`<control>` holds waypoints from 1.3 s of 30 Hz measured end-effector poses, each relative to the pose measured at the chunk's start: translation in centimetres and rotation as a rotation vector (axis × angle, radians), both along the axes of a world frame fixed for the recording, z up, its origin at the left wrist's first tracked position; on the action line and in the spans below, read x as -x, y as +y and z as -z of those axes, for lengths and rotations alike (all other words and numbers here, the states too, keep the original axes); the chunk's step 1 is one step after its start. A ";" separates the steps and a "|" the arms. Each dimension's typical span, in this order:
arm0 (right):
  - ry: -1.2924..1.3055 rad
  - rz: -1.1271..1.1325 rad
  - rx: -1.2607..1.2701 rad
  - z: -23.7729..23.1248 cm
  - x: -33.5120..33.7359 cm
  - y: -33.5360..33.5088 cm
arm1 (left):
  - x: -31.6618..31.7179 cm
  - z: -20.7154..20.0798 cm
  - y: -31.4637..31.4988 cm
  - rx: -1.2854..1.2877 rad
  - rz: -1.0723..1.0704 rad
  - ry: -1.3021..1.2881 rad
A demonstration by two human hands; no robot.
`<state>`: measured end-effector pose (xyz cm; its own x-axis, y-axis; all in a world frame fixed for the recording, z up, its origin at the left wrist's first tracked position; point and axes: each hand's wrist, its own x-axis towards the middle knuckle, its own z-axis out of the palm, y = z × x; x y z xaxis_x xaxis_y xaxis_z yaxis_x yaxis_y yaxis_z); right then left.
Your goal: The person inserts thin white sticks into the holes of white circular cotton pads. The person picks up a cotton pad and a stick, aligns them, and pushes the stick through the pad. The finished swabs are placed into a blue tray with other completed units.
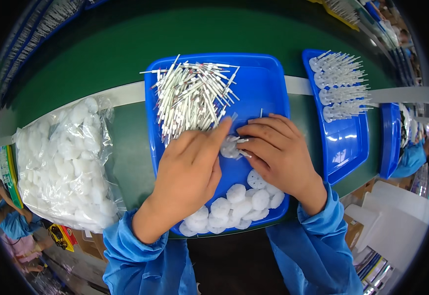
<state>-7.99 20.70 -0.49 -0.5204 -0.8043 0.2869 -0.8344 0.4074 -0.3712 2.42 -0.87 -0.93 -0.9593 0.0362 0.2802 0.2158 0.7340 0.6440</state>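
A small translucent plastic disc (230, 148) with short thin stems is held over the blue tray, between my two hands. My left hand (187, 174) grips its left side, with the index finger stretched along it and a clear narrow tip showing beyond that fingertip. From the right, my right hand (281, 155) has its fingers curled and their tips at the stems. My fingers partly cover the disc. Beyond my left hand, a heap of thin white sticks (187, 98) lies in the tray (263, 88). Round white discs (239, 204) with small holes are piled along its near edge.
A clear plastic bag of white discs (67, 162) lies at the left. At the right, another blue tray (345, 142) holds rows of discs with upright stems (340, 83). A smaller blue tray (390, 140) stands beyond it. Other people are partly visible at both sides.
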 end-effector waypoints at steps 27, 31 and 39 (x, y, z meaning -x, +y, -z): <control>-0.029 0.052 0.087 1.2 -0.8 1.0 | 0.1 -0.1 0.3 0.257 0.078 0.090; 0.063 0.033 0.038 0.7 -1.1 1.5 | 0.1 -0.6 0.5 0.259 0.112 0.085; -0.033 0.725 0.337 -1.9 0.7 16.6 | -1.5 -1.3 -1.9 0.174 0.048 0.046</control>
<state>-8.73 37.30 1.41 -0.8928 -0.1354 0.4295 -0.3912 0.7057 -0.5908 3.96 -2.74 0.40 -0.9417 0.1337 0.3089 0.2795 0.8218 0.4965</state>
